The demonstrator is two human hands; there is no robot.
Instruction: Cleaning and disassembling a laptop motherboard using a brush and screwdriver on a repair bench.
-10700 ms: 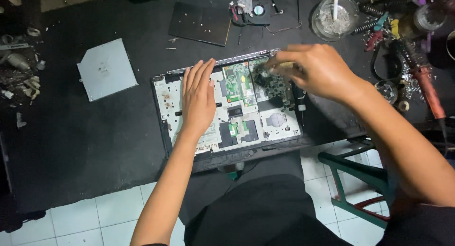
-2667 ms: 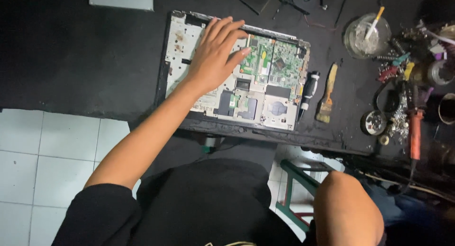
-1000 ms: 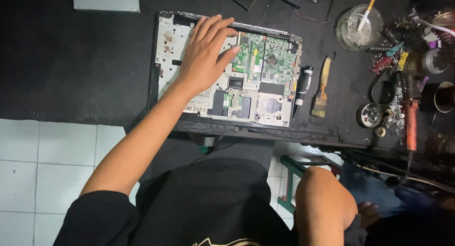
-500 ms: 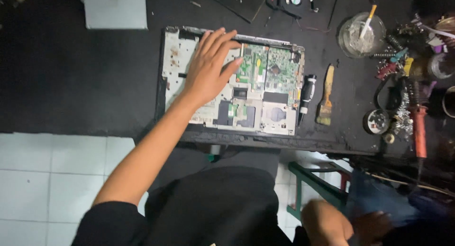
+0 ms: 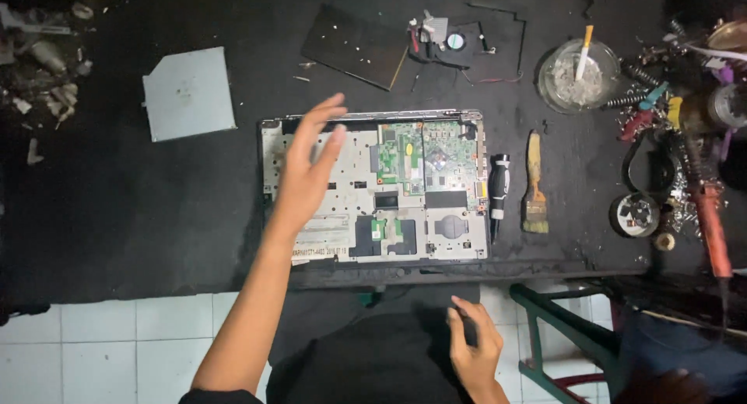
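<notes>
An opened laptop base (image 5: 327,233) lies on the black bench with its green circuit board (image 5: 426,155) bared. My left hand (image 5: 307,171) hovers over the laptop's left half, fingers spread, holding nothing. Below the bench edge my right hand (image 5: 475,349) rests near my lap with its fingers apart and nothing in it. Just right of the laptop lie a black screwdriver (image 5: 498,194) and a small brush (image 5: 534,185).
A grey flat drive (image 5: 188,93) lies at the upper left, a dark cover panel (image 5: 354,46) and a small fan (image 5: 455,41) behind the laptop. A glass ashtray (image 5: 576,77), many tools (image 5: 685,132) and a tape roll (image 5: 634,214) crowd the right. A green stool (image 5: 568,334) stands below.
My left hand has lifted off the laptop and now hovers over its left side. My right hand has come up from low at the right to my lap.
</notes>
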